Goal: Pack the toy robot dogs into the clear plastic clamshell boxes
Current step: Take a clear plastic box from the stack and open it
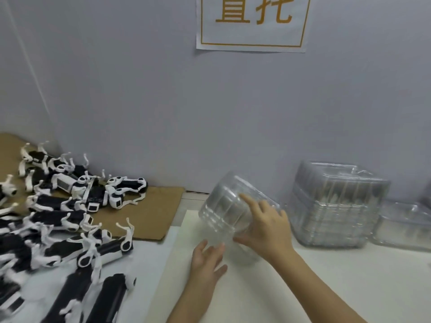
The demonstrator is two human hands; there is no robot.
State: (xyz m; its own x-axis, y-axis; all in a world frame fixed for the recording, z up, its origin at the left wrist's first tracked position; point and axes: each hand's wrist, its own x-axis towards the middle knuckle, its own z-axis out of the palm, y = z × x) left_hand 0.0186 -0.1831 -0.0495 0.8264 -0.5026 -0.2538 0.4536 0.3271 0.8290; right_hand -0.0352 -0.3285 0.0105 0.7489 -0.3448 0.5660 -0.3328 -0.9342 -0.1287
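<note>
Head camera, nearest first: two bare hands reach in from the near edge over one white sheet [268, 292], which has bare room on its near and right parts. The left hand [206, 262] is released, its fingers straight, with the tips at the blurred lower edge of one clear clamshell box [224, 206]; whether they touch it cannot be told. The right hand [264, 228] grasps that box, with the thumb under its near edge and the index finger laid straight along its upper face. The box is held tilted above the sheet in the middle of the scene.

On the left, black-and-white toy robot dogs [58, 220] lie in one overlapping heap from the near left edge to the far wall [140, 101]. There are well over a dozen; the exact count cannot be told. The far ones rest on one brown cardboard sheet [154, 213].

On the right are two piles of clear boxes. The tall stack [335, 206] stands just beside the right hand but apart from it, and the low stack [403, 226] beyond it is cut by the right edge. Farthest, one sign [254, 31] with orange characters hangs on the wall.
</note>
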